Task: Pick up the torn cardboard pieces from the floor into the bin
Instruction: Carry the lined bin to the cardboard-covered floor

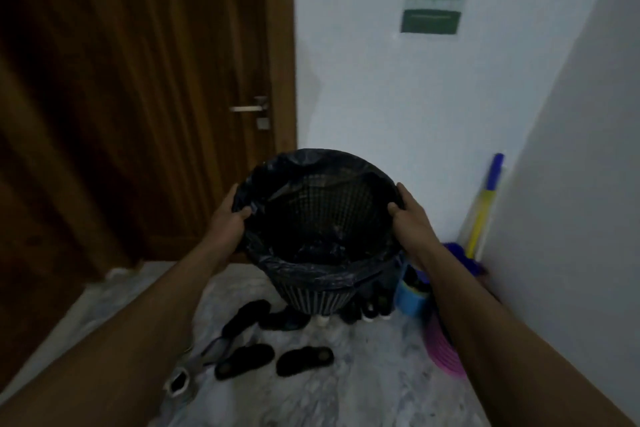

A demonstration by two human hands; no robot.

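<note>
Now your left hand (230, 218) and right hand (408, 215) grip the bin (322, 204). Fingers (393, 209) clamp its rim (322, 153) on opposite sides.

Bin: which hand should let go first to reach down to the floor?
Probably left. The left hand and right hand both grip the bin by its rim, but the right is crowded by the wall, a blue cup and a yellow handle. No cardboard shows.

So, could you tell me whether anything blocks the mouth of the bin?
Nothing visible does. The bin is uncovered, its liner folded over the rim; the left hand and right hand grip only the rim's sides. No cardboard is in view.
</note>
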